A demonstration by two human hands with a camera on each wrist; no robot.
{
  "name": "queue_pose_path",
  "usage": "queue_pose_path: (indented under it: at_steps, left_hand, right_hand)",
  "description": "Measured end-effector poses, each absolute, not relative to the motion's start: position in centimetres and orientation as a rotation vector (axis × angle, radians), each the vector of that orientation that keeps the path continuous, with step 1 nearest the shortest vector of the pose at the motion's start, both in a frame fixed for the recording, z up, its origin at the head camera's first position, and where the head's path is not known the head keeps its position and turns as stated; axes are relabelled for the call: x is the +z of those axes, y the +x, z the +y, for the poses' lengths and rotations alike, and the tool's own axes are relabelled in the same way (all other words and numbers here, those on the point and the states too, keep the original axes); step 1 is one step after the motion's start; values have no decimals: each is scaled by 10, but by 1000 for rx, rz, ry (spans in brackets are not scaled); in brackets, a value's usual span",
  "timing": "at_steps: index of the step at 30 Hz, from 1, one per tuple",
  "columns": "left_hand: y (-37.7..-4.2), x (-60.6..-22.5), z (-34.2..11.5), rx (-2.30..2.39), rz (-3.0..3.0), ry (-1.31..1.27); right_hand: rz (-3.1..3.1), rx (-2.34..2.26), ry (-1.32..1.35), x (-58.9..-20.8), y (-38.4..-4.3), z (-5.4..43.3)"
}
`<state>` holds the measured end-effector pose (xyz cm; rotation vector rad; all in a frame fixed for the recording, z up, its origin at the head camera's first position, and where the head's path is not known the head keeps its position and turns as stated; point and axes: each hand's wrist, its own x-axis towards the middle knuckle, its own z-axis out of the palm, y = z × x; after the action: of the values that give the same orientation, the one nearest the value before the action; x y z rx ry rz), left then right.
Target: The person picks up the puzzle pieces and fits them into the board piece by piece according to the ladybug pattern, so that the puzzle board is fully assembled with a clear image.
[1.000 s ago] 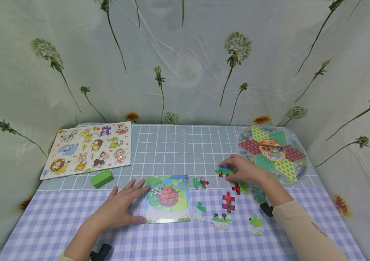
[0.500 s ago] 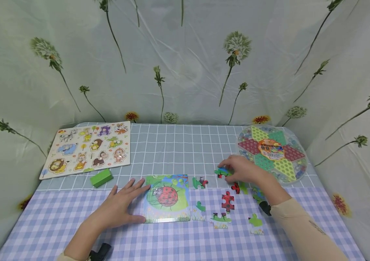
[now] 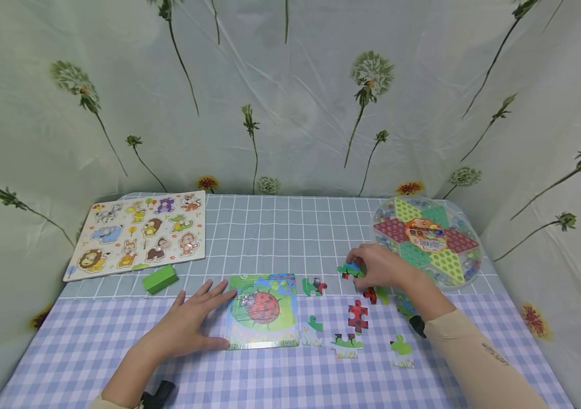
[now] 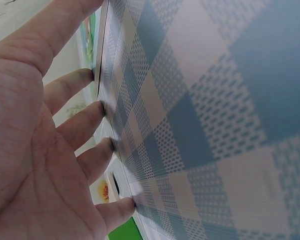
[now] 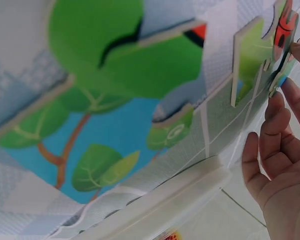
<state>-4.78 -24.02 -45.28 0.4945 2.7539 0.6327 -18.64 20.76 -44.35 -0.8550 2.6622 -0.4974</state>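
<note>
In the head view my left hand (image 3: 188, 321) rests on the tablecloth with fingers spread, thumb and index finger at the left edge of a square ladybug picture board (image 3: 265, 311). The left wrist view shows its fingertips down on the checked cloth. My right hand (image 3: 380, 267) pinches a green, blue and red jigsaw piece (image 3: 350, 270) lying on the table; the right wrist view partly hides the piece behind the fingers. Around it lie a green piece (image 3: 314, 287), a red spotted piece (image 3: 358, 316), a green-and-red piece (image 3: 370, 295) and several others.
An animal peg puzzle board (image 3: 142, 233) lies at the back left, with a green block (image 3: 160, 279) before it. A round clear box of marbles (image 3: 428, 241) stands at the back right, close to the right forearm. A dandelion-print curtain (image 3: 290, 113) hangs behind the table.
The right hand's fingers have drawn in slightly at the jigsaw piece, which stays in nearly the same spot. My left hand has not visibly moved.
</note>
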Motion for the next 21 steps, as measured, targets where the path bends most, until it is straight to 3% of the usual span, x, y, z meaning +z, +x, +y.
queue_pose_path:
  at_steps: [21]
  left_hand:
    - [-47,-454,-241,624,2768,509]
  right_hand:
    - [2727,-495,-958,-447,-185,198]
